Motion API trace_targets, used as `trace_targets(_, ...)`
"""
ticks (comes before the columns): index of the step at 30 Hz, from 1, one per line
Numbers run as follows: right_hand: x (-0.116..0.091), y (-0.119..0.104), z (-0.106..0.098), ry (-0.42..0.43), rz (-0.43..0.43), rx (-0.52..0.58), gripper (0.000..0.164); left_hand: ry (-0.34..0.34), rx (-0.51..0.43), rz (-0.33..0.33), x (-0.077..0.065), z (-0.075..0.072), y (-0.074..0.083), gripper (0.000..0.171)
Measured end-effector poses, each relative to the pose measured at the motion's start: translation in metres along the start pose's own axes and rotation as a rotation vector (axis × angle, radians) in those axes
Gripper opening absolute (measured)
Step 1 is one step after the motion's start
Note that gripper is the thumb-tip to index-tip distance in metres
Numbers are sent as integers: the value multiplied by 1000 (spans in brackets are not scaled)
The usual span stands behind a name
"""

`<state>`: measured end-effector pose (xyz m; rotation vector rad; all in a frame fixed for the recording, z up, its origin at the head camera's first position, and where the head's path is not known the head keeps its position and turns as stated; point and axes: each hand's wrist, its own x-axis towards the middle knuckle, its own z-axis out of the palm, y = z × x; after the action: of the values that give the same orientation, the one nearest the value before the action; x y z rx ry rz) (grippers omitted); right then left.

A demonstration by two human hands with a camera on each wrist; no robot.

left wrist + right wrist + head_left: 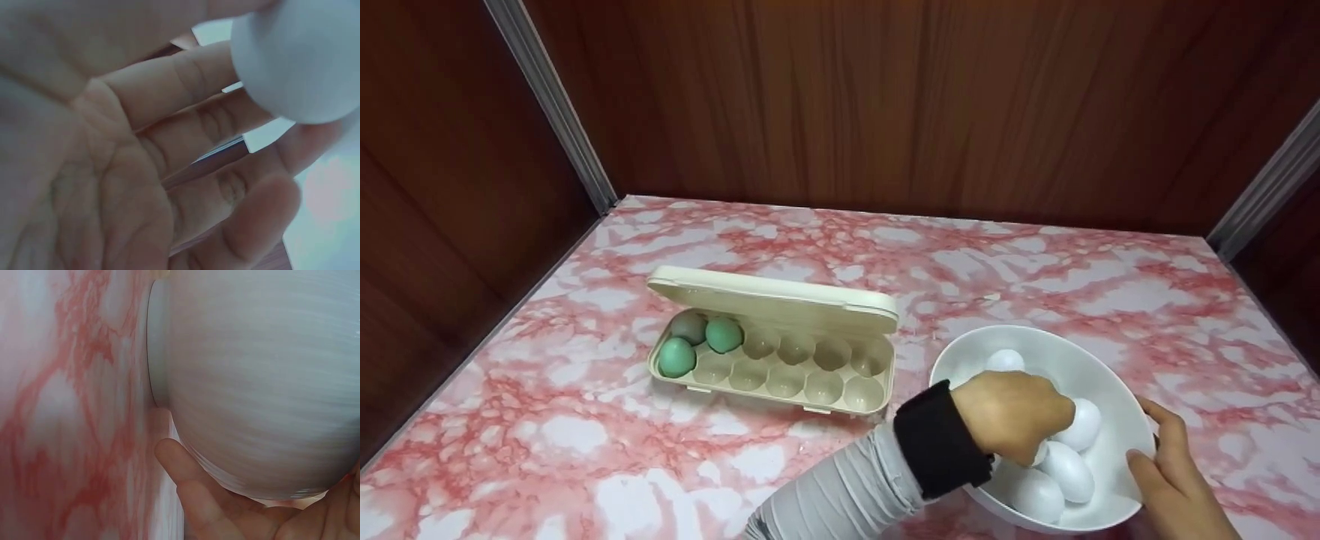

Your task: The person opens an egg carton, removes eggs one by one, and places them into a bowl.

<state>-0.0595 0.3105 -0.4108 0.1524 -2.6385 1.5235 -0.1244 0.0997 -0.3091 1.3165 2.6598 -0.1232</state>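
Observation:
My left hand (1012,412) reaches down into a white bowl (1114,480) and pinches a white egg (298,62) between thumb and fingertips; in the head view the hand hides most of that egg. Other white eggs (1069,471) lie around it in the bowl, one at the far side and several on the near right. At the bowl's right edge, my right hand (1174,469) grips the wall, thumb over the rim and fingers along the outside. Seen in the right wrist view, those fingers (194,486) curve below the bowl's rounded side, near its foot.
Left of the bowl stands a cream egg carton (802,405) with its lid (780,296) raised. Green eggs (725,334) and a duller greyish one (688,328) fill cells at its left end. Brown wood-grain panels (885,105) wall the pink marbled table (585,450) at back and sides.

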Motion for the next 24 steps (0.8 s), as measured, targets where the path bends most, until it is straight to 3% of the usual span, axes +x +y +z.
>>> trace_targets(4, -1, -1, 1, -12, 20, 42, 49, -31, 4, 4, 5, 4, 4, 20)
trace_targets(10, -1, -1, 0, 8, 9, 13, 49, -27, 36, -2, 9, 7, 7, 17)
trace_targets(19, 0, -2, 2, 9, 11, 66, 50, -14, 45, -2, 5, 6, 6, 21)
trace_targets(24, 0, 1, 0, 2, 0, 130, 51, 22, 61, 28, 0, -2, 3, 16)
